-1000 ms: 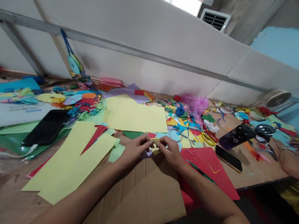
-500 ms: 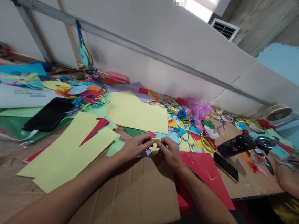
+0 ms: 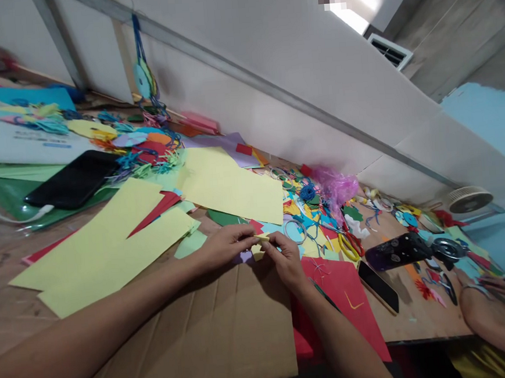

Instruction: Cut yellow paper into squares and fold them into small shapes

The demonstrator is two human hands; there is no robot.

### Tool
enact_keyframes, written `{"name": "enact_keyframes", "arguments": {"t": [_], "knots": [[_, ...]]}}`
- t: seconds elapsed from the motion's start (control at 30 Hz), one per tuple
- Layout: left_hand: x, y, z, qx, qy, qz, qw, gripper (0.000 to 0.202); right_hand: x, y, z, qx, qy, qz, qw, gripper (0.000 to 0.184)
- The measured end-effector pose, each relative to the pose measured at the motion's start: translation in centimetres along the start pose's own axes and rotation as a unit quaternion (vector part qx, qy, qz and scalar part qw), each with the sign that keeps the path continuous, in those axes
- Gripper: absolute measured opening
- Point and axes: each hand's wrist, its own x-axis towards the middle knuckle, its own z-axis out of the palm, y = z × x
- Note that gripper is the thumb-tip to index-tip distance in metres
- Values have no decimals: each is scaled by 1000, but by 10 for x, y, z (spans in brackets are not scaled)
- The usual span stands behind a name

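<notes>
Between my two hands is a small yellow paper piece (image 3: 261,238), narrow and seemingly folded or rolled. My left hand (image 3: 230,244) pinches its left end with thumb and fingers. At the other end, my right hand (image 3: 285,259) is closed on it too. Both hands are just above the far edge of a brown cardboard sheet (image 3: 215,331). A purple paper scrap (image 3: 244,257) lies under the fingers. To the right of the cardboard, beneath my right forearm, is a red paper sheet (image 3: 344,298).
Yellow paper sheets (image 3: 230,185) lie beyond and left of my hands. A black phone (image 3: 72,180) rests at left, another phone (image 3: 378,287) at right. Yellow-handled scissors (image 3: 348,246), a dark bottle (image 3: 397,250) and paper scraps lie rightward. A co-worker's arm (image 3: 490,316) is at far right.
The yellow piece has been turned in my fingers and now looks narrower, more edge-on. Both hands keep hold of it in nearly the same place. The camera view has shifted slightly.
</notes>
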Motion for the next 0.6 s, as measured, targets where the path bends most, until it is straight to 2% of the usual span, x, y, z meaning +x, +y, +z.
{"name": "enact_keyframes", "arguments": {"t": [0.23,0.37,0.47,0.6], "knots": [[-2,7,-3,33,5,-9,999,37,1,-3,2,6,1,9,1000,22],[-2,7,-5,76,-26,-4,997,38,0,-2,1,-18,2,0,1000,26],[-2,7,-4,72,-41,0,997,38,-1,-1,2,-15,-7,-4,1000,28],[-1,4,-6,61,2,1,998,38,0,0,1,-30,-15,-3,999,25]]}}
